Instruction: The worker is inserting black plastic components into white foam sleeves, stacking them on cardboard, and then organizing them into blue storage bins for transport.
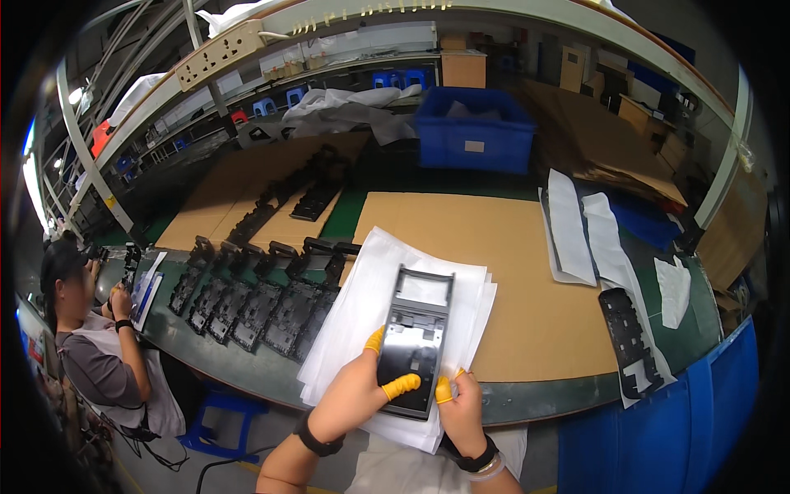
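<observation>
Pointing its open-window end away from the person, a long black rectangular plastic frame (pixel 403 350) with a glossy middle lies between the two hands, its long axis running near to far and leaning slightly right at the far end. The left hand (pixel 354 383) grasps its left side, a yellow-covered thumb laid across the lower face and hiding part of it, a yellow-covered finger at the edge. The right hand (pixel 461 407) comes up from below with its yellow-covered tips at the lower right edge; whether it grips or only steadies the frame, I cannot tell. Both wrists wear black bands. Behind and beneath the hands is a fanned stack of white sheets (pixel 354 296), overlapping a flat tan cardboard sheet (pixel 527 321) to the right hand's right. Left of the left hand, a row of black moulded plastic housings (pixel 259 313) stands on the dark green bench (pixel 527 405); well right of the right hand, a black slotted plastic part (pixel 625 329) lies on white wrapping. Far beyond both hands sits a blue plastic bin (pixel 473 148).
</observation>
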Demonstrator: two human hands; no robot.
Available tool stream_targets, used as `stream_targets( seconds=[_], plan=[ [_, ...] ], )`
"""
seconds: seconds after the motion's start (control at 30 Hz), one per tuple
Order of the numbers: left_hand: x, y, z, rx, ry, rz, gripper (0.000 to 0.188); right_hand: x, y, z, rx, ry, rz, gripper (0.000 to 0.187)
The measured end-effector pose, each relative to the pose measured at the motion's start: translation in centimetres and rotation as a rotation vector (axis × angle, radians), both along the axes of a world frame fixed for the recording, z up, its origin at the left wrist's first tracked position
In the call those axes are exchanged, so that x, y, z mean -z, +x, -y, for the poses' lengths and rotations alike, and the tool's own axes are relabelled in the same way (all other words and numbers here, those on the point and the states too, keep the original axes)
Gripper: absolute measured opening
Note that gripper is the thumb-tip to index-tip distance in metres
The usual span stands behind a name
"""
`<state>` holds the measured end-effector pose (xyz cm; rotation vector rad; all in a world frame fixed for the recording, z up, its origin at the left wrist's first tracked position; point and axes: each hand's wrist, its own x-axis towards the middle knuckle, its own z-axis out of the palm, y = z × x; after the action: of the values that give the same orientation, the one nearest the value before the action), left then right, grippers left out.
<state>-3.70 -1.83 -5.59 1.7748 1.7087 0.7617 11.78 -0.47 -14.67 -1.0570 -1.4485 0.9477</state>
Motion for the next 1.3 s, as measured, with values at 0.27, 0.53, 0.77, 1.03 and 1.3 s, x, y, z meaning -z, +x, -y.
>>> stream_targets(
  seconds=[0.27, 0.53, 0.77, 1.03, 1.3],
  plan=[
    [-1.0, 1.3, 4.9, -0.07, 0.259, 0.898, 0.041, -2.5, -0.9, 0.1, 0.105, 0.006, -0.222, 0.059],
    [-4.0, 1.2, 3.6, -0.134, 0.076, 1.191, 0.05, -2.0, -0.3, 0.2, 0.01, -0.054, -0.024, 0.031],
    [-5.8, -1.4, 0.3, -0.017, -0.269, 1.723, 0.027, -2.4, -0.3, 0.4, 0.02, -0.011, -0.016, 0.032],
    [-6.3, -1.2, 0.0, -0.196, -0.24, 1.836, 0.033, -2.0, -0.3, 0.4, 0.027, -0.033, -0.04, 0.032],
    [-4.2, -6.6, -1.0, -0.182, 0.084, 1.056, 0.037, -2.0, -0.5, 0.5, 0.036, 0.0, 0.001, 0.032]
  ],
)
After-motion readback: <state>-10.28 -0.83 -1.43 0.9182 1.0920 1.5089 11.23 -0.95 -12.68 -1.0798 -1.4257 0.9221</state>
